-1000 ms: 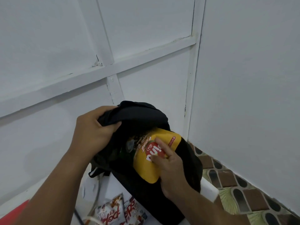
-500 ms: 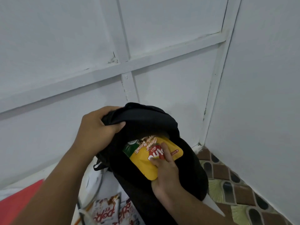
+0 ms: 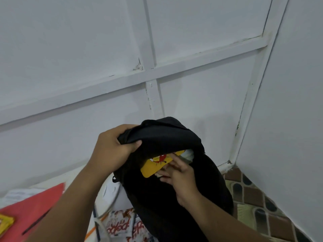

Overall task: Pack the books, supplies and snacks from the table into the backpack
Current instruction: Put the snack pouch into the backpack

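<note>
A black backpack (image 3: pixel 176 193) stands upright on the white table near the wall corner. My left hand (image 3: pixel 111 151) grips the top flap of the backpack and holds its mouth apart. My right hand (image 3: pixel 178 173) pinches a yellow snack packet (image 3: pixel 153 165) with a red logo, which sits halfway inside the opening; its upper part is hidden under the flap. White and red snack packets (image 3: pixel 120 226) lie on the table in front of the backpack.
A red folder or book (image 3: pixel 26 212) with a dark pen on it lies at the lower left, with a small yellow packet (image 3: pixel 5 224) at the left edge. White walls meet in a corner behind. Patterned floor tiles (image 3: pixel 258 203) show at the right.
The yellow packet has gone deeper into the backpack, so less of it shows. My right hand followed it in. The camera view shifted, so the backpack sits further right and lower.
</note>
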The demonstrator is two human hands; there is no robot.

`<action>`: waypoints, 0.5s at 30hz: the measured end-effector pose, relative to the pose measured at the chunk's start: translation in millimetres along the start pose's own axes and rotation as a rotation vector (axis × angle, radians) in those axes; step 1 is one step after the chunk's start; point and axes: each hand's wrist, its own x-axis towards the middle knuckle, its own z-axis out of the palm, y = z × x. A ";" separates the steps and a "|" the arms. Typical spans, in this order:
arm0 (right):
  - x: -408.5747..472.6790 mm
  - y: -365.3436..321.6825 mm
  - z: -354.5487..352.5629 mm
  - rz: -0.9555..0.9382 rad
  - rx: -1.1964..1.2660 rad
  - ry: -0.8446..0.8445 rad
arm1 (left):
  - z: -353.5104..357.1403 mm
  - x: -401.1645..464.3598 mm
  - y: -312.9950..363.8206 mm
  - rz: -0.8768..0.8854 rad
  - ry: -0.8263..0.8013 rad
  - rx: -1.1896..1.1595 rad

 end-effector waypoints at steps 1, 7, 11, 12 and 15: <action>-5.1 0.5 -4.3 0.026 0.019 -0.012 | 2.2 -0.8 -2.2 -0.009 0.003 -0.001; -30.2 -13.3 -11.2 -0.137 -0.237 0.134 | 22.4 -20.7 -21.1 -0.043 -0.011 0.008; -51.4 -19.3 -19.9 -0.463 -0.422 0.184 | 46.9 -49.7 -52.3 -0.174 -0.042 0.042; -53.1 -20.3 -21.6 -0.581 -0.469 0.154 | 53.4 -57.5 -59.4 -0.216 -0.080 0.063; -43.5 -17.2 -26.5 -0.830 -0.795 -0.003 | 69.9 -80.2 -70.0 -0.256 -0.195 0.130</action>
